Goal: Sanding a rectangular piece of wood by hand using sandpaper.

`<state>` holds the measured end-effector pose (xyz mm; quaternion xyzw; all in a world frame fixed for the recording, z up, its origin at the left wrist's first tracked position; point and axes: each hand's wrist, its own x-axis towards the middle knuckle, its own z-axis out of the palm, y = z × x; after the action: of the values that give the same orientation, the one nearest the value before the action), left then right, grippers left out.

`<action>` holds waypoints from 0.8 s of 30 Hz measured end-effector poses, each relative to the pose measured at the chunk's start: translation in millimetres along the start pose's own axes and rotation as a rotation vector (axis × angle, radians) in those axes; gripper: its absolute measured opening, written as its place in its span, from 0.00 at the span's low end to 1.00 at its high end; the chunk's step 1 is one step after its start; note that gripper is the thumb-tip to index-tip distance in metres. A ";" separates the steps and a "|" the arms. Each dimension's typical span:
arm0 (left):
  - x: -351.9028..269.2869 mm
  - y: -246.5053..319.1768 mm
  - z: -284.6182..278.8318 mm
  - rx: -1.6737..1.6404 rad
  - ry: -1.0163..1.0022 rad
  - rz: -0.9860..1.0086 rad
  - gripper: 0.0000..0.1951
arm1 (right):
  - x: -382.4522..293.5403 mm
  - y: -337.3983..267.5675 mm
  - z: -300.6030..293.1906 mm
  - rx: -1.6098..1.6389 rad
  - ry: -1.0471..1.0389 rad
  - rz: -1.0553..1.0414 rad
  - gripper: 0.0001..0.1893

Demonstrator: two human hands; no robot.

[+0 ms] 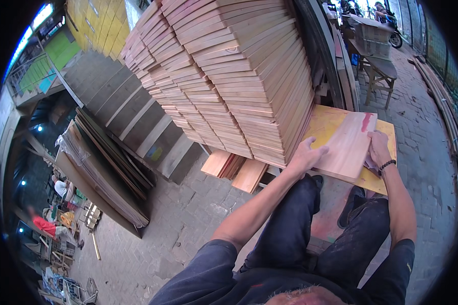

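Observation:
A flat wooden board [345, 146] with a red smear near its far corner lies tilted over a yellow-painted panel [387, 137] in front of me. My right hand [378, 148] grips the board's right edge, a dark bead bracelet at its wrist. At the left edge is my left hand [304, 157], its thumb touching the board and its index finger apart from it. Under the right hand shows a bit of purplish material [371, 164], too hidden to identify.
A tall stack of wooden boards [229, 76] rises just left of the panel. Short planks [250, 175] lie at its foot. Large sheets [103, 171] lean by concrete steps [145, 129]. A wooden bench [381, 72] stands at far right; people [63, 188] sit at far left.

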<state>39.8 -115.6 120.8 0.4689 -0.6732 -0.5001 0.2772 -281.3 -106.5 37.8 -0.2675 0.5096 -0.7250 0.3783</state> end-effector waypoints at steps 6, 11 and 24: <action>32.2 -29.1 34.2 -0.388 -0.127 -0.352 0.23 | -14.7 4.6 13.3 -0.170 -0.010 0.050 0.07; 28.8 -37.9 56.0 -0.555 -0.031 -0.311 0.21 | -32.9 -12.1 6.5 -0.562 -0.091 -0.067 0.19; 38.9 -63.2 61.4 -0.309 0.038 -0.183 0.18 | -49.3 -5.5 -59.4 -1.614 -0.425 0.045 0.40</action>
<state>-5.3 -129.3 36.8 0.4895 -0.5375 -0.6117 0.3119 -300.6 -33.1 22.9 -0.5774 0.7953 -0.0636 0.1731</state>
